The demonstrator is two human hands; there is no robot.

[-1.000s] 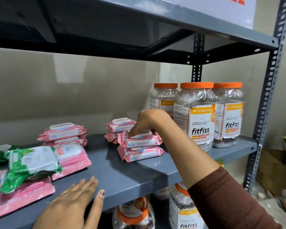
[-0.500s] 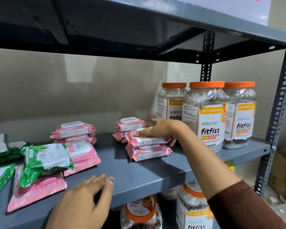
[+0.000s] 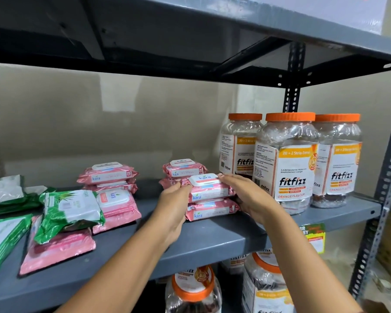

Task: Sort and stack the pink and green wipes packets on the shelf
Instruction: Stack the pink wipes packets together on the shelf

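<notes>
A stack of two pink wipes packets (image 3: pixel 209 194) sits mid-shelf. My left hand (image 3: pixel 173 205) presses its left end and my right hand (image 3: pixel 250 197) cups its right end. Behind it stands another pink stack (image 3: pixel 185 169). A third pink stack (image 3: pixel 107 176) is further left, with a pink packet (image 3: pixel 120 207) lying flat in front of it. A green packet (image 3: pixel 70 211) lies tilted over another flat pink packet (image 3: pixel 57 251). More green packets (image 3: pixel 5 195) lie at the far left, with one green packet (image 3: pixel 0 242) near the shelf's front edge.
Three orange-lidded Fitfizz jars (image 3: pixel 287 161) stand just right of my right hand on the grey metal shelf (image 3: pixel 212 240). The shelf above (image 3: pixel 190 30) hangs low overhead. More jars (image 3: pixel 194 290) stand on the shelf below. A perforated upright (image 3: pixel 384 199) is at the right.
My left hand has risen from the shelf's front edge to the left end of the front pink stack. My right hand has shifted from its top to its right end.
</notes>
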